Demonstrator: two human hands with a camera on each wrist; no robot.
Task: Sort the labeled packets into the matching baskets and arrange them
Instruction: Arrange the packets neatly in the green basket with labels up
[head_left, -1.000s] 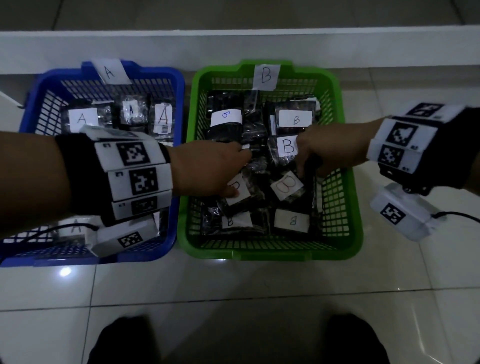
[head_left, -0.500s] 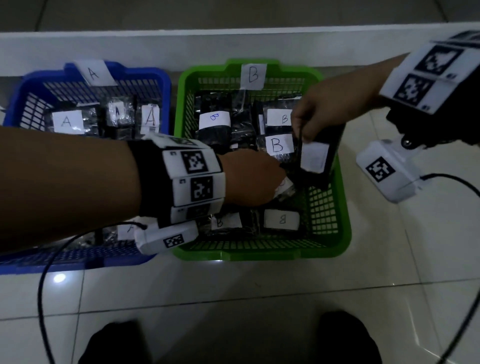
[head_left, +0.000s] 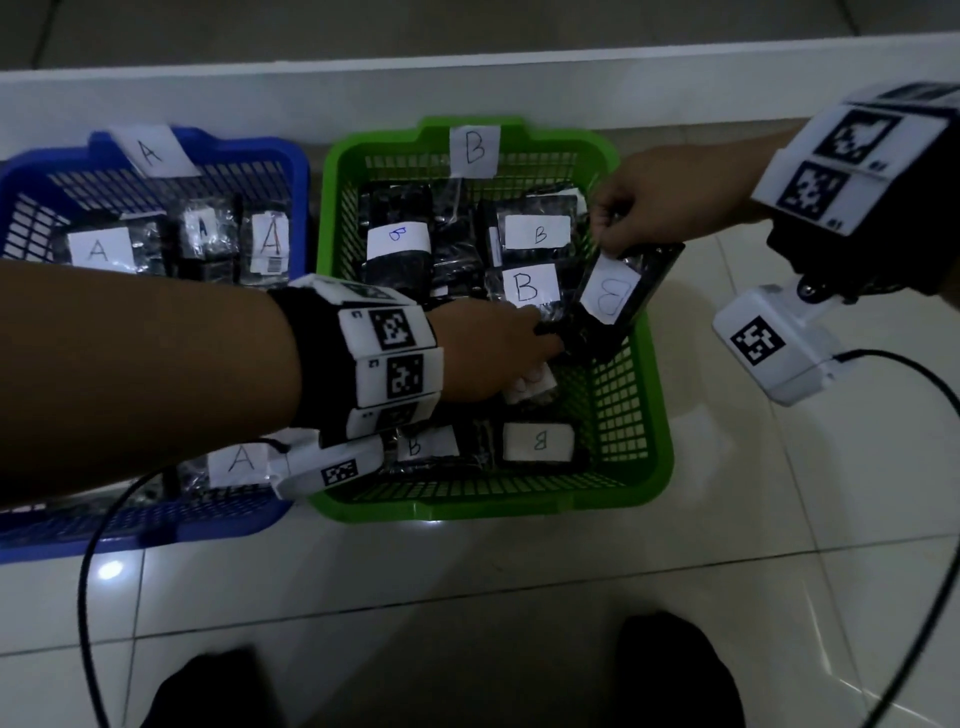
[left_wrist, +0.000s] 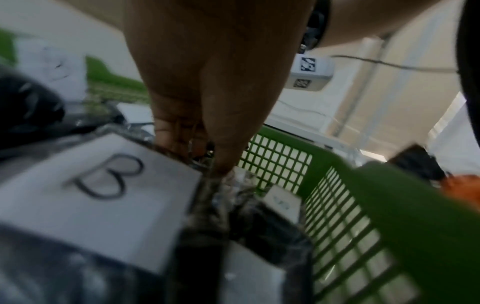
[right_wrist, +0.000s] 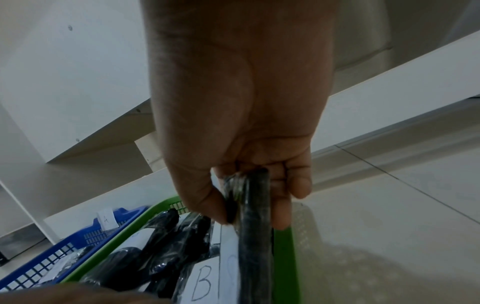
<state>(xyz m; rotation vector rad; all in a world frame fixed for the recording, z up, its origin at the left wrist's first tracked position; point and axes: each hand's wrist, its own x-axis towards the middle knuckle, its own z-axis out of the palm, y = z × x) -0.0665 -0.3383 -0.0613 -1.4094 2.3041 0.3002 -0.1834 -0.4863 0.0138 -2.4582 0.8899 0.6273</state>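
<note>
Black B packet (head_left: 621, 291) lifted on edge over the right side of the green basket (head_left: 644, 467), pinched at its top corner by the right hand (head_left: 644, 200). Probably light, with crinkly, slippery film; best gripped at the rim. Left hand (head_left: 493, 353) low among the B packets, fingertips apparently pinching wrapper film, though blurred. Blue basket (head_left: 291, 161) alongside, holding A packets.

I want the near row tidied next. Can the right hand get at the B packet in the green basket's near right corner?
Probably not yet: the right hand already holds a lifted packet, though nothing covers the corner packet.
</note>
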